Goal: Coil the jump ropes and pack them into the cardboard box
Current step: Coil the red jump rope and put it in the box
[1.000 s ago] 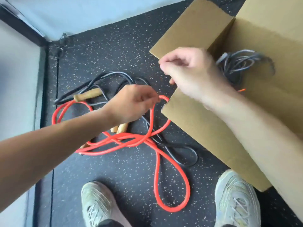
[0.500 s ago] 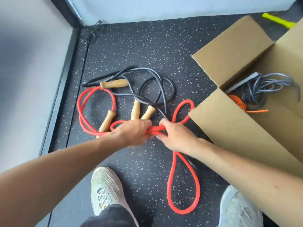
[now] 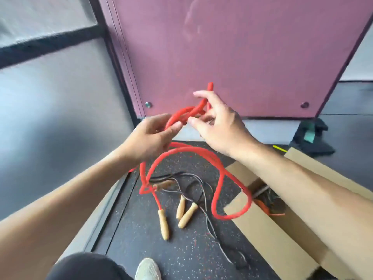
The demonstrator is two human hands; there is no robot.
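Red rope [image 3: 181, 148] aloft — loop at box flap [image 3: 262, 229] (floor [image 3: 181, 249] beneath)

Head view, downward-forward, seemingly near left hand [image 3: 149, 136]

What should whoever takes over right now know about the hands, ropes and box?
Left hand: grip on gathered loops of the red rope, raised in the air.
Right hand: pinching the same rope near its top loop.
One red rope handle and the black rope are down on the floor; the box stands open at right.
Done: some ropes are in the box.
Left: finish coiling red, pack it, then the black one.
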